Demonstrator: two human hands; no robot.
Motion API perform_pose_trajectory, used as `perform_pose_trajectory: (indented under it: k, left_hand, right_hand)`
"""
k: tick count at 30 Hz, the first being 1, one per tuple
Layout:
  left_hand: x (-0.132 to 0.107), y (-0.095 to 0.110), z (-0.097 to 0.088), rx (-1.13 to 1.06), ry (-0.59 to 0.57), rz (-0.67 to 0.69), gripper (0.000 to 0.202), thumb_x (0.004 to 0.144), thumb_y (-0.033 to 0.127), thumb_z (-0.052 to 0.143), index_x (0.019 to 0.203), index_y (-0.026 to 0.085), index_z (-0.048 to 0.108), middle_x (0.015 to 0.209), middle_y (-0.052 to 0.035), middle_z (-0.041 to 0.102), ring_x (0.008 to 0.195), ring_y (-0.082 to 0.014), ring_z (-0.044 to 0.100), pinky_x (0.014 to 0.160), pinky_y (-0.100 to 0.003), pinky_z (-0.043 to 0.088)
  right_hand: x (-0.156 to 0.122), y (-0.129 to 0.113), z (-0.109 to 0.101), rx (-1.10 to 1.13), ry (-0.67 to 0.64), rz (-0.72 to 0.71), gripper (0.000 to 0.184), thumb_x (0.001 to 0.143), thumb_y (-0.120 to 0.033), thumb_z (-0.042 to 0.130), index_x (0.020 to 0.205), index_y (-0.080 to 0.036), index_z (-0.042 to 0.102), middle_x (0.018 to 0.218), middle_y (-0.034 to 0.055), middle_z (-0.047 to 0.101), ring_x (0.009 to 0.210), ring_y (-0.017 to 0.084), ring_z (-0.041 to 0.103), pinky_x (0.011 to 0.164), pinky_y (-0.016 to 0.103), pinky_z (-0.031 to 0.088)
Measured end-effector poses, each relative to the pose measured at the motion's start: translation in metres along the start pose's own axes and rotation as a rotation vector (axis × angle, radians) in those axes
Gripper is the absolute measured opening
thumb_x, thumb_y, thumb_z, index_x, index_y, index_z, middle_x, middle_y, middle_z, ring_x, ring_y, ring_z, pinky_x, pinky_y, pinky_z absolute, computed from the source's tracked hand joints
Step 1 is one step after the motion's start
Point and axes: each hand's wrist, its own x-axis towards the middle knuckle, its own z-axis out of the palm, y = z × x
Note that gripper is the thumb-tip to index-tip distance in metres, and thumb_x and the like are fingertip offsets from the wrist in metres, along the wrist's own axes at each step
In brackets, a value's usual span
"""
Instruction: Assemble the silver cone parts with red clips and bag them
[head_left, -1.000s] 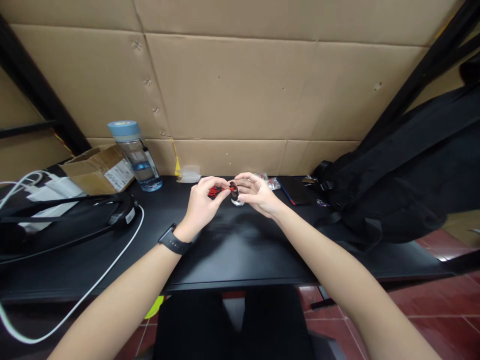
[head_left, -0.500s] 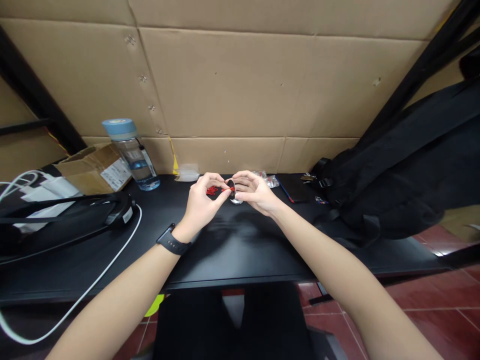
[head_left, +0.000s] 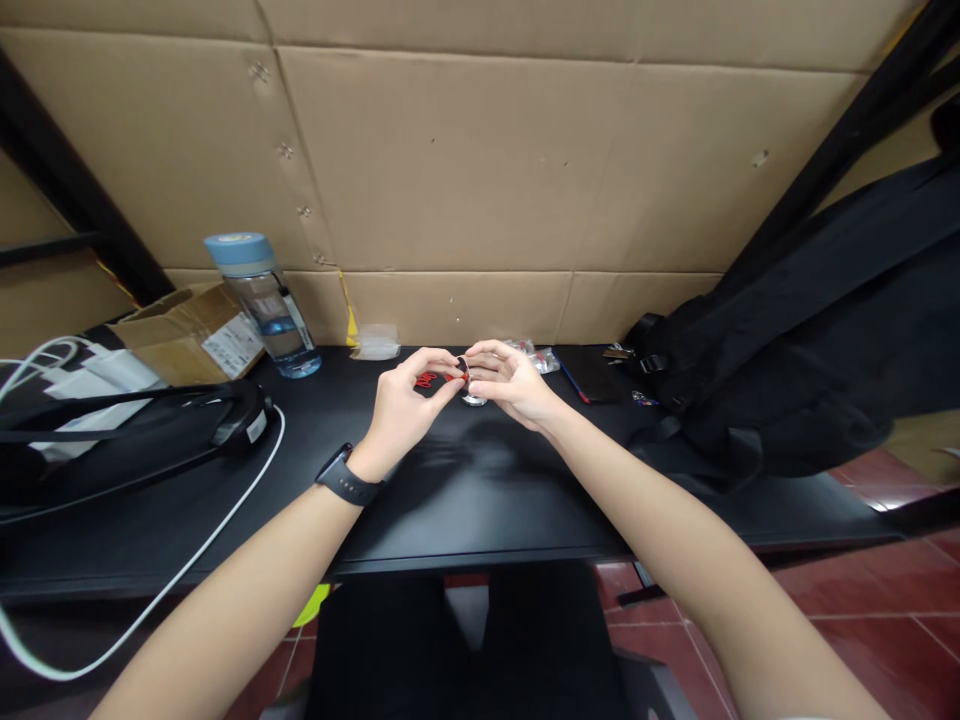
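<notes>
My left hand has its thumb and fingertips pinched on a short red strand at the face of a small round disc with a dark face and a silvery rim. From the other side my right hand grips that disc between thumb and curled fingers, which hide much of it. Behind the left fingers shows a bunched red cord; whether it joins the strand I cannot tell. Just under the disc, a shiny silver round piece is partly covered by my right hand.
Small clear plastic bags lie behind my right hand on the black table. Farther right are a dark flat case, keys and a black backpack. To the left stand a water bottle and a cardboard box.
The disc has turned slightly and sits deeper between my fingers, so less of its face shows. Both hands otherwise hold nearly the same place.
</notes>
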Motion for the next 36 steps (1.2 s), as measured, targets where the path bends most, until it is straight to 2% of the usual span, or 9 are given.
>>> perform_pose_trajectory:
  k: [6,14,19,23,30,36]
  left_hand:
    - [-0.001,-0.001,0.001,0.023,0.022,0.067,0.019,0.086,0.022,0.072,0.104,0.022,0.066,0.096,-0.0013,0.077,0.090,-0.0165,0.076,0.087,-0.029,0.059]
    - [0.000,-0.001,-0.003,0.270,-0.001,0.212,0.016,0.088,0.020,0.068,0.103,0.023,0.066,0.099,-0.0008,0.077,0.088,-0.0159,0.075,0.084,-0.028,0.058]
    - [0.001,0.000,-0.004,0.265,-0.026,0.247,0.020,0.087,0.015,0.066,0.105,0.023,0.064,0.098,0.0000,0.077,0.089,-0.0156,0.074,0.084,-0.028,0.057]
    - [0.000,0.002,-0.002,0.162,-0.007,0.176,0.022,0.087,0.015,0.066,0.107,0.023,0.062,0.094,0.0005,0.077,0.089,-0.0150,0.075,0.085,-0.027,0.056]
    - [0.000,-0.001,0.003,-0.054,0.050,-0.049,0.029,0.082,0.022,0.074,0.105,0.023,0.056,0.088,-0.0008,0.077,0.085,-0.0166,0.075,0.078,-0.028,0.056]
    - [0.003,-0.009,0.002,-0.285,-0.005,-0.262,0.038,0.077,0.029,0.079,0.103,0.021,0.054,0.084,-0.0028,0.075,0.081,-0.0181,0.076,0.074,-0.028,0.058]
  right_hand:
    - [-0.001,-0.002,0.002,0.013,0.001,0.000,0.053,0.058,-0.022,0.094,0.103,-0.025,0.066,0.109,0.0029,0.073,0.099,0.019,0.071,0.090,0.034,0.060]
    - [-0.001,-0.001,0.004,0.061,0.035,0.000,0.051,0.059,-0.020,0.094,0.102,-0.024,0.066,0.105,0.0020,0.074,0.095,0.017,0.072,0.086,0.029,0.060]
    - [-0.002,0.000,0.007,0.067,0.065,0.004,0.051,0.060,-0.022,0.094,0.102,-0.024,0.064,0.107,0.0035,0.074,0.093,0.017,0.072,0.087,0.032,0.059]
    - [-0.002,-0.001,0.009,0.066,0.068,0.014,0.053,0.058,-0.023,0.094,0.101,-0.024,0.063,0.106,0.0032,0.075,0.094,0.018,0.072,0.090,0.035,0.059]
    - [-0.002,0.000,0.007,0.028,0.052,-0.001,0.055,0.057,-0.022,0.095,0.102,-0.024,0.063,0.108,0.0034,0.076,0.098,0.019,0.073,0.095,0.036,0.058]
    - [-0.003,0.000,0.006,-0.125,0.015,-0.058,0.055,0.059,-0.026,0.094,0.104,-0.025,0.062,0.116,0.0068,0.075,0.107,0.022,0.071,0.098,0.039,0.055]
